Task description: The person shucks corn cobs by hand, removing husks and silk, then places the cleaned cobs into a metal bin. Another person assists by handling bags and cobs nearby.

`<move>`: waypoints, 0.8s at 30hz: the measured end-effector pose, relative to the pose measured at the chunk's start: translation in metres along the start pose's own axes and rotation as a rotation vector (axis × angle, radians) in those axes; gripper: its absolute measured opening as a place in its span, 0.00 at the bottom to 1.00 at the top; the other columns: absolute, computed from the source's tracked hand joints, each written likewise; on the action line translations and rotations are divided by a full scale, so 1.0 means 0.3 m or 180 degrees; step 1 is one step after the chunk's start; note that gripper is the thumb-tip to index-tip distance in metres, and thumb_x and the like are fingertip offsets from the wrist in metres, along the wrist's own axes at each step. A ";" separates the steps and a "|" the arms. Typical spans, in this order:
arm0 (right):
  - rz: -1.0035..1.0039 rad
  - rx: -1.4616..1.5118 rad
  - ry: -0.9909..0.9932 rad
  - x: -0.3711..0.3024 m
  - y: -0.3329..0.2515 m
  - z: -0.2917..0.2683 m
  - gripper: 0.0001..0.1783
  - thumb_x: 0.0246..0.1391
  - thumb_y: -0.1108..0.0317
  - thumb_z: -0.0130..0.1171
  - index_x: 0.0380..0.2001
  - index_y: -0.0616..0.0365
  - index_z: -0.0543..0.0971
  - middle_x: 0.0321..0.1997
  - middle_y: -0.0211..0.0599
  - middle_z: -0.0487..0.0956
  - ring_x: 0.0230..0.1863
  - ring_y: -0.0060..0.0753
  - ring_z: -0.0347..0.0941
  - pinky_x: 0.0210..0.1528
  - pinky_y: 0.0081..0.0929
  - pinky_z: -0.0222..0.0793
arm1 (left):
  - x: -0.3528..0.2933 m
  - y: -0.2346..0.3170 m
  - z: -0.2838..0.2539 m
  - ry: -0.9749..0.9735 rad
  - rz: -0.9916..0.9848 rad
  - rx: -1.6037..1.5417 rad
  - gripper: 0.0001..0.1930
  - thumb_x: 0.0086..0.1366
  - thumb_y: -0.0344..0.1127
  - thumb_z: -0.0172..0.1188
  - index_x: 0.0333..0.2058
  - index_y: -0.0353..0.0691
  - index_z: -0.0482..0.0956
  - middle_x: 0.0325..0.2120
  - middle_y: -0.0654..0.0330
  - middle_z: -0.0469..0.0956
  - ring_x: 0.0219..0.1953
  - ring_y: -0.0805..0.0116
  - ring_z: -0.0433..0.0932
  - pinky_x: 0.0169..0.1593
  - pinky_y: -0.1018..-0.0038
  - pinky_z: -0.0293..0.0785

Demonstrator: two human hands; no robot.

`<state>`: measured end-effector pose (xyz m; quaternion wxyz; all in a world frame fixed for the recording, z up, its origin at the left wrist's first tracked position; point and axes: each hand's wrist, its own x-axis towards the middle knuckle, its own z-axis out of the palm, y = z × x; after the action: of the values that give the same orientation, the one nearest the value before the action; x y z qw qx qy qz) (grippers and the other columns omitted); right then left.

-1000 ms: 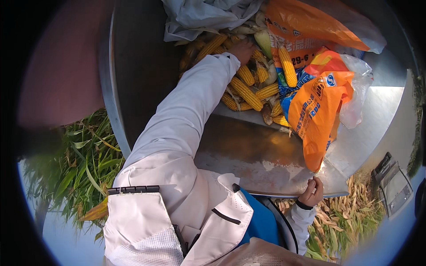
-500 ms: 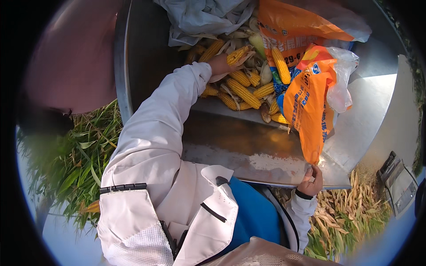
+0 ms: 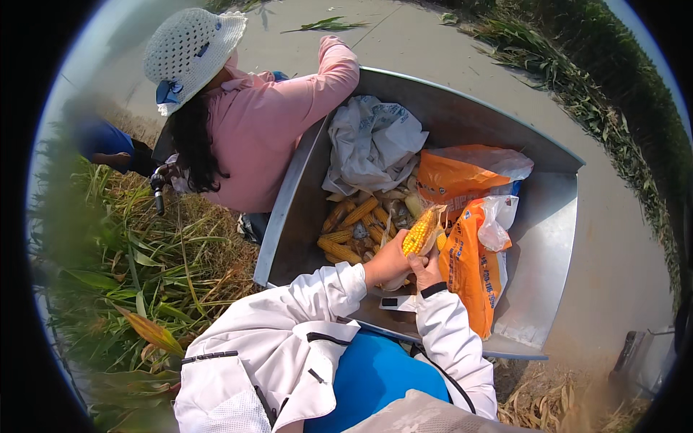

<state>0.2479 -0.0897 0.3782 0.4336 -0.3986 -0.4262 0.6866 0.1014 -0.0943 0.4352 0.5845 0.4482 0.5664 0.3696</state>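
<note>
A yellow corn cob [image 3: 417, 235] with pale husk beside it stands out between my hands, above the metal cargo bed. My left hand [image 3: 386, 262] is closed round its lower part. Close against the cob's base, my right hand [image 3: 427, 270] has its fingers closed on the cob or its husk; the fingers hide which part. Under and beyond my hands lies a heap of husked cobs [image 3: 339, 247] mixed with dry husks. An orange plastic sack [image 3: 469, 252] lies just right of my right hand.
A grey metal cargo bed [image 3: 289, 238] surrounds the corn. A crumpled white sack [image 3: 373, 141] and another orange sack [image 3: 456, 173] lie at its far side. At the left, a person in pink [image 3: 260, 123] leans against the bed. Green stalks [image 3: 144, 267] stand at the left.
My left hand has drawn back from the heap with a cob. My right hand has left the orange sack's corner and joined it. The view has shifted, showing the person in pink more fully.
</note>
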 end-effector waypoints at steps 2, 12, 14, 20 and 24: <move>0.0130 0.0326 0.0235 0.057 -0.012 0.060 0.53 0.53 0.59 0.73 0.72 0.59 0.51 0.67 0.41 0.64 0.65 0.35 0.64 0.67 0.32 0.61 | -0.054 0.024 0.005 0.0488 -0.0065 0.0833 0.32 0.59 0.48 0.64 0.56 0.39 0.64 0.42 0.38 0.79 0.48 0.38 0.79 0.49 0.57 0.75; 0.0280 0.0728 0.0587 0.107 -0.181 0.146 0.31 0.71 0.42 0.40 0.62 0.57 0.67 0.48 0.47 0.80 0.43 0.40 0.80 0.46 0.36 0.79 | -0.212 0.156 -0.028 0.0227 0.0263 0.1135 0.36 0.63 0.51 0.61 0.62 0.36 0.58 0.47 0.37 0.77 0.49 0.40 0.79 0.53 0.58 0.74; 0.0288 0.1021 0.0603 0.098 -0.208 0.145 0.30 0.72 0.44 0.37 0.59 0.58 0.69 0.47 0.47 0.81 0.41 0.40 0.81 0.45 0.36 0.79 | -0.218 0.161 -0.020 0.0248 0.0292 0.0739 0.37 0.64 0.52 0.60 0.63 0.38 0.57 0.49 0.38 0.76 0.51 0.42 0.79 0.55 0.59 0.73; 0.0810 0.1910 0.0560 0.123 -0.210 0.142 0.26 0.71 0.48 0.43 0.53 0.60 0.75 0.47 0.42 0.80 0.46 0.41 0.79 0.50 0.38 0.78 | -0.247 0.146 -0.010 0.0612 0.0877 0.0301 0.40 0.64 0.51 0.62 0.67 0.40 0.53 0.59 0.42 0.69 0.60 0.48 0.73 0.61 0.62 0.68; 0.0618 0.1896 0.0841 0.114 -0.234 0.104 0.23 0.71 0.50 0.46 0.54 0.58 0.76 0.50 0.36 0.80 0.48 0.37 0.78 0.52 0.36 0.77 | -0.222 0.143 0.021 0.0500 0.0772 0.0334 0.47 0.63 0.50 0.64 0.71 0.40 0.46 0.63 0.42 0.64 0.65 0.52 0.68 0.64 0.65 0.65</move>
<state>0.2268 -0.0468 0.4474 0.5150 -0.3787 -0.1071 0.7615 0.1052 -0.1437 0.4973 0.4653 0.5130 0.5706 0.4414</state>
